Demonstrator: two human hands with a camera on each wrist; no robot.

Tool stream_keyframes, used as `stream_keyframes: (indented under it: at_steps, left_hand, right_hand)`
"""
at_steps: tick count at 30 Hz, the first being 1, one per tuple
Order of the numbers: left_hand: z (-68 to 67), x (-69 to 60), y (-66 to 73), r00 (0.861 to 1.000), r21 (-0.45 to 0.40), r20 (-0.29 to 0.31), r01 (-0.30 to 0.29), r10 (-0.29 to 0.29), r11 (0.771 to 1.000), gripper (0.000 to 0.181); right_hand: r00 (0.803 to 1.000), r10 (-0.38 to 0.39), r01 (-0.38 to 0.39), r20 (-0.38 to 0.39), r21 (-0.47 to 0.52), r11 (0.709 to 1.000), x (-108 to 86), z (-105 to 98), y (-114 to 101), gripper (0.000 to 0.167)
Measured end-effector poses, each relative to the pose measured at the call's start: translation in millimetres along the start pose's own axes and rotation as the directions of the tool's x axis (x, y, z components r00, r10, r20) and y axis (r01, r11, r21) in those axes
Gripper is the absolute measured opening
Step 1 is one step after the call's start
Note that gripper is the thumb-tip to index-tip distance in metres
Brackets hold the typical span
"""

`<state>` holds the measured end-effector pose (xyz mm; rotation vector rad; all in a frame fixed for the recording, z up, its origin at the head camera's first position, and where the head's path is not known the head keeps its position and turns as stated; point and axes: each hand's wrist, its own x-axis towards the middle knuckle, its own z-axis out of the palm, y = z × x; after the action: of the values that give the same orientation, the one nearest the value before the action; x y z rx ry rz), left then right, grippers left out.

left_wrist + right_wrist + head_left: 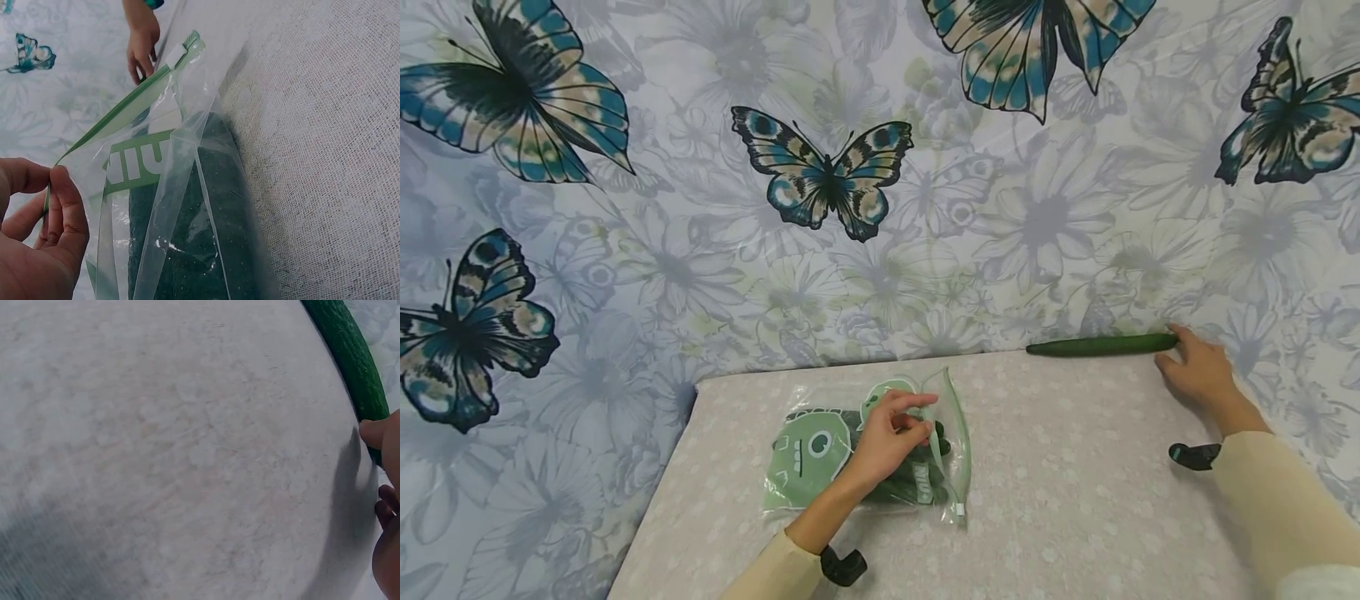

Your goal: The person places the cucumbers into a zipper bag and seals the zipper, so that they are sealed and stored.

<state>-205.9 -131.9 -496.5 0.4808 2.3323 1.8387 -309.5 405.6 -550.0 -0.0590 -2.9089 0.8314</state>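
On the table lies a clear zip bag (790, 500) with a green cartoon print and a green zip edge; dark green, dotted cucumbers (212, 250) show through its plastic. The left hand (887, 437) is over the bag's mouth, and in the left wrist view its thumb and finger pinch the green edge. Along the table's far edge lies a long green cucumber (1097, 345). At its right end, the right hand (1202, 371) holds it between thumb and fingers. In the right wrist view the thumb presses on the cucumber's side; most of the hand falls outside that view.
A pale patterned cloth covers the table (1060, 483). Right behind the far edge hangs a curtain (962, 250) printed with flowers and butterflies. Dark wrist straps (844, 567) stick out from both cream sleeves (1285, 500).
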Motion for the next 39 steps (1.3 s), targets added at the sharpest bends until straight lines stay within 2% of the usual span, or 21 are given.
stream_keyframes:
  at_steps: [4, 11, 18, 22, 25, 26, 27, 30, 33, 34, 37, 39]
  left_hand:
    - [1.1, -0.1, -1.9, 1.0, 0.004, -0.002, -0.004, 0.004, 1.0, 0.041]
    - [3.7, 2.0, -1.5, 1.0, 0.002, -0.001, -0.018, 0.018, 1.0, 0.041]
    - [5.2, 2.4, -1.2, 1.0, 0.003, -0.003, -0.008, 0.008, 1.0, 0.041]
    - [3.7, 2.4, -1.8, 1.0, 0.001, 0.001, -0.006, 0.006, 1.0, 0.041]
    - [1.8, 2.4, -1.8, 1.0, 0.006, 0.001, 0.0, 0.0, 1.0, 0.041]
    - [1.3, 2.2, -1.5, 1.0, 0.007, -0.001, -0.001, 0.001, 1.0, 0.041]
    - [1.0, 2.1, -0.9, 1.0, 0.01, -0.003, -0.001, 0.001, 1.0, 0.041]
    - [1.5, 2.4, 0.9, 1.0, 0.016, -0.009, -0.004, 0.004, 1.0, 0.041]
    - [2.6, 2.1, 1.4, 1.0, 0.008, -0.01, -0.012, 0.012, 1.0, 0.04]
    - [2.9, 2.0, 0.8, 1.0, 0.004, -0.01, -0.016, 0.016, 1.0, 0.04]
    - [2.9, 1.3, -0.4, 1.0, -0.005, -0.005, -0.02, 0.02, 1.0, 0.04]
    - [2.4, 1.2, -1.0, 1.0, -0.006, -0.004, -0.018, 0.018, 1.0, 0.04]
  right_hand:
    - [0.999, 0.007, -0.006, 0.041, -0.028, 1.0, 1.1, -5, -2, 0.069]
    - [1.0, 0.001, 0.0, -0.015, 0.06, 0.998, -0.7, -7, 2, 0.061]
    - [0.999, -0.01, 0.003, 0.053, 0.114, 0.993, -13.1, -24, 4, 0.067]
    - [0.998, -0.019, 0.009, 0.052, 0.196, 0.981, -23.5, -29, -3, 0.058]
    - [0.998, -0.002, -0.021, 0.067, 0.346, 0.938, -31.8, -29, -11, 0.046]
    - [0.998, 0.003, -0.031, 0.068, 0.409, 0.912, -34.3, -28, -15, 0.042]
    - [0.998, 0.006, -0.037, 0.064, 0.496, 0.868, -36.5, -27, -19, 0.037]
    - [0.999, 0.021, -0.04, 0.035, 0.755, 0.655, -40.9, -22, -30, 0.025]
    - [0.999, 0.054, -0.025, 0.002, 0.901, 0.434, -44.3, -17, -39, 0.018]
    - [0.997, 0.072, -0.028, 0.0, 0.921, 0.387, -45.4, -16, -41, 0.017]
    - [0.993, 0.112, -0.055, 0.022, 0.95, 0.306, -49.6, -14, -44, 0.014]
    - [0.993, 0.109, -0.059, 0.033, 0.968, 0.246, -52.0, -12, -45, 0.013]
